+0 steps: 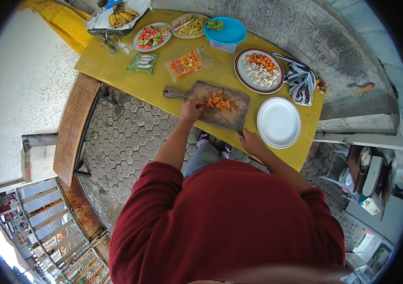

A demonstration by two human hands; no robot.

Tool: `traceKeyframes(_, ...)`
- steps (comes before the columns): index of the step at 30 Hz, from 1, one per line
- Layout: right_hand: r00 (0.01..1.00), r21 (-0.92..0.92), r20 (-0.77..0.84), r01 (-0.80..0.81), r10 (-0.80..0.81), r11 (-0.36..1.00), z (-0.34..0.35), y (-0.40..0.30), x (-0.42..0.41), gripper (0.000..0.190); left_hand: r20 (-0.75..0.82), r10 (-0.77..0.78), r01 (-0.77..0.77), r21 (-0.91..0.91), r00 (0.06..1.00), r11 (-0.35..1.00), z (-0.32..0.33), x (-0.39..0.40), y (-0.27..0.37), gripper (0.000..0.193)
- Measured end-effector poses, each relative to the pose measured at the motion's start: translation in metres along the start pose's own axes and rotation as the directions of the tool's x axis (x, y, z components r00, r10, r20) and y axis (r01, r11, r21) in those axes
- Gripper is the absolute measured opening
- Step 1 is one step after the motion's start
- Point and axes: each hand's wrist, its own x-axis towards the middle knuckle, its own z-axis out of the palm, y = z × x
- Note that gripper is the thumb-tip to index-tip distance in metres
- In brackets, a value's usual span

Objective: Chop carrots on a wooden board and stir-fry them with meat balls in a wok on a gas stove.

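Note:
On a wooden cutting board [236,103] with a round handle lies a small heap of orange slices [219,101], which look like carrot or sausage. My right hand [252,141] grips a kitchen knife [225,118] by its dark handle. The blade slants across the board, its tip close to the heap. My left hand [191,111] rests at the board's near left edge, fingers bent beside the knife tip. Something small and dark red shows by those fingers; whether they pinch it is not clear.
A plate of orange and white slices [246,82] and a white plate [279,122] stand right. Behind the board are a nugget pack [186,64], a green pack [143,64], a blue-lidded tub [225,30] and two food plates. A wooden bench [75,124] stands left.

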Motion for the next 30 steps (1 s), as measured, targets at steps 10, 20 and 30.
traceKeyframes(10, 0.997, -0.150, 0.043, -0.060, 0.067, 0.987, 0.008, -0.015, 0.013, 0.029, -0.076, 0.114, -0.114, 0.001, 0.991, 0.993, 0.004, 0.002, -0.006, 0.015)
traceKeyframes(20, 1.000, -0.055, 0.015, -0.010, 0.011, 0.998, 0.022, 0.018, 0.003, 0.030, -0.152, 0.217, -0.221, -0.009, 0.964, 0.975, 0.004, -0.013, -0.003, 0.016)
traceKeyframes(30, 0.999, -0.042, 0.040, -0.026, 0.028, 0.999, -0.007, -0.015, -0.002, 0.030, -0.104, 0.129, -0.127, 0.030, 0.986, 0.991, 0.003, -0.005, -0.008, 0.016)
